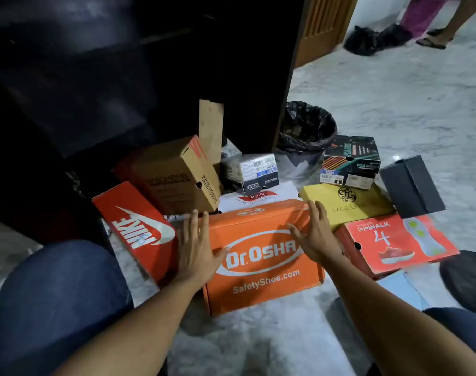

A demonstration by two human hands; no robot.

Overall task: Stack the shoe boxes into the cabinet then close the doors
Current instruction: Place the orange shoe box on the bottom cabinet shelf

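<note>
Head view, left to right: a red Nike box (139,229) sits tilted on the floor (394,90) before the dark cabinet (122,77), with a brown Skechers box (174,175) leaning behind it. Our left hand (196,248), fingers straight, lies flat at the left edge of the orange Dr.Osha box (261,267). Our right hand (316,234), also spread, lies at its right edge. Crowding the right are a yellow box (350,204), a lined bin (304,131), a red GoWalk box (394,242) and a dark grey box (410,185).

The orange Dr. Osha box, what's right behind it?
A white ArchFit box, with a small black-and-white box on it. Its near side is hidden by the orange Dr. Osha box.
</note>
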